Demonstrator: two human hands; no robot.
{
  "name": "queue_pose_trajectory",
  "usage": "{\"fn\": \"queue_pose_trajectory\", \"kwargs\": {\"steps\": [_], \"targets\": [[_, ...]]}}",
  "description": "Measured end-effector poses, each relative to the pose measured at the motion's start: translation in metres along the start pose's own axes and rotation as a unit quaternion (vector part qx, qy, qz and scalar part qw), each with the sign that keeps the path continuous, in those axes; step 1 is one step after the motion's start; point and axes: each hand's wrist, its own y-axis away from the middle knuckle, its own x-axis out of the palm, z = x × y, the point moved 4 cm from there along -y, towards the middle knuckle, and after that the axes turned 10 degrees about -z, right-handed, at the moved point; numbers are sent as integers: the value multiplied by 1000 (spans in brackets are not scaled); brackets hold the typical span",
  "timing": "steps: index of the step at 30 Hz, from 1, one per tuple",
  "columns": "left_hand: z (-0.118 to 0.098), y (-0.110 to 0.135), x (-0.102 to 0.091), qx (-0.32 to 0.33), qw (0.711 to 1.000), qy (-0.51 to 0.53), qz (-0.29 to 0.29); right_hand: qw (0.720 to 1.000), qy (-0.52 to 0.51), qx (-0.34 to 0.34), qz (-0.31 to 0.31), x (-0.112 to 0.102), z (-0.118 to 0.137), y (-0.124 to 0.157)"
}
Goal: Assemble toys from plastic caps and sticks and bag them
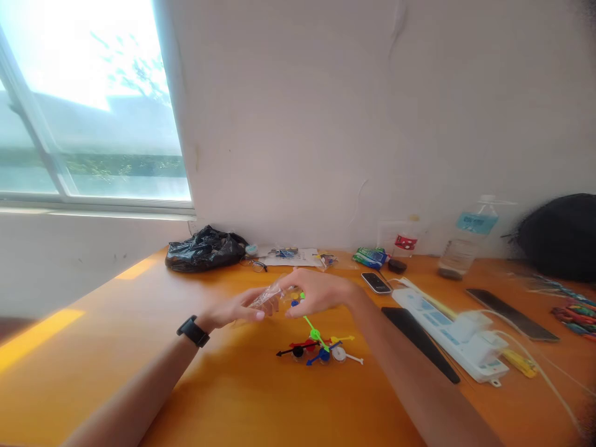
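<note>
A crinkled clear plastic bag [266,296] is held between the thumb and fingers of my left hand [239,308], which wears a black wristband. My right hand [321,289] curves over the bag's other end, fingers on the plastic and thumb below. Small yellow and blue pieces [295,303] show between its thumb and fingers. Just below lies a loose pile of plastic arrow spinners on round bases: a green one [315,334] on top, a black one [298,352], a blue one [324,354], a white one [339,354], plus red and yellow ones partly covered.
A black plastic bag [205,249], glasses [257,266] and paper [302,257] lie along the wall. To the right are a power strip [442,335] with chargers and cables, a phone [511,313], a black flat object [419,341] and two bottles [468,239] [404,244].
</note>
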Motion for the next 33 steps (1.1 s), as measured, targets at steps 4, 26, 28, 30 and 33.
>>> {"fn": "queue_pose_trajectory", "kwargs": {"steps": [4, 26, 28, 30, 33], "targets": [[1, -3, 3, 9, 1000, 11, -24, 1000, 9, -5, -3, 6, 3, -4], [18, -5, -3, -12, 997, 79, -20, 989, 13, 37, -145, -13, 5, -1], [19, -5, -4, -5, 995, 97, -16, 987, 9, 29, -155, -14, 6, 0], [21, -5, -3, 1, 993, 120, 2, 988, 5, 30, -152, -13, 7, 0], [22, -4, 0, 10, 988, 149, 32, 993, -17, 38, -110, -8, 11, -1]]}}
